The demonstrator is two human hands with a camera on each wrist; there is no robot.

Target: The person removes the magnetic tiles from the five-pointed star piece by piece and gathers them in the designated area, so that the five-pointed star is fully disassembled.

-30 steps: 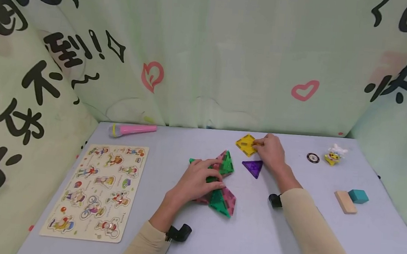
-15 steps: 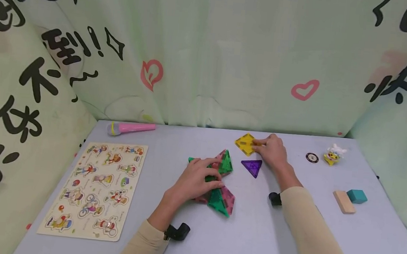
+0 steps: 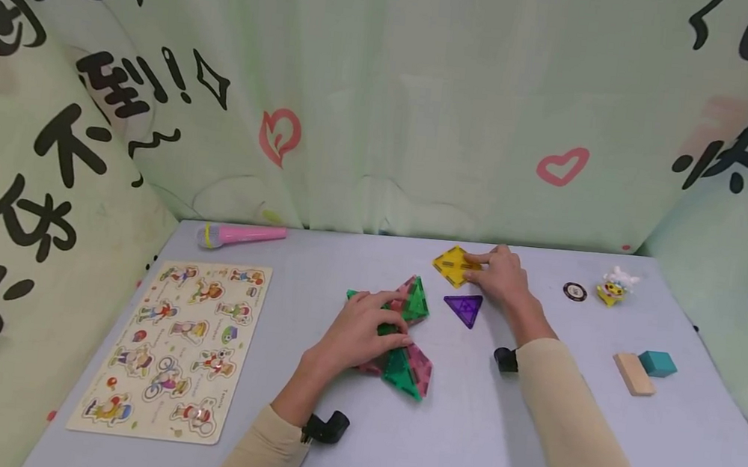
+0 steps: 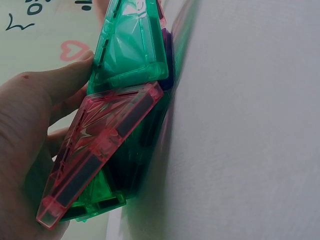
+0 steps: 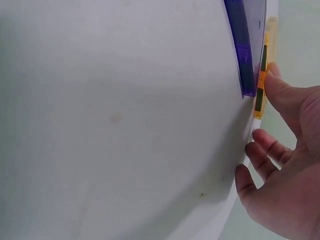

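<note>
My left hand (image 3: 365,330) lies over a cluster of green and pink translucent magnetic tiles (image 3: 404,372), thumb and fingers curved round it. The left wrist view shows these tiles (image 4: 132,45) joined at angles, standing up from the table. At the back, my right hand (image 3: 501,276) holds the right corner of a flat yellow magnetic tile piece (image 3: 452,266), diamond-shaped in outline. In the right wrist view the thumb is on the edge of the yellow piece (image 5: 261,80), other fingers bent below. A purple triangular tile (image 3: 464,308) lies just in front of it.
A picture puzzle board (image 3: 173,349) lies at left, a pink toy microphone (image 3: 245,236) behind it. At right are a round black-and-white disc (image 3: 574,291), a small figurine (image 3: 614,287), a wooden block (image 3: 634,374) and a teal block (image 3: 657,363). A printed curtain (image 3: 452,121) borders the table's back.
Both hands stay nearly in place. The right hand has shifted very slightly at the yellow piece; the whole view has moved a little with the head.
</note>
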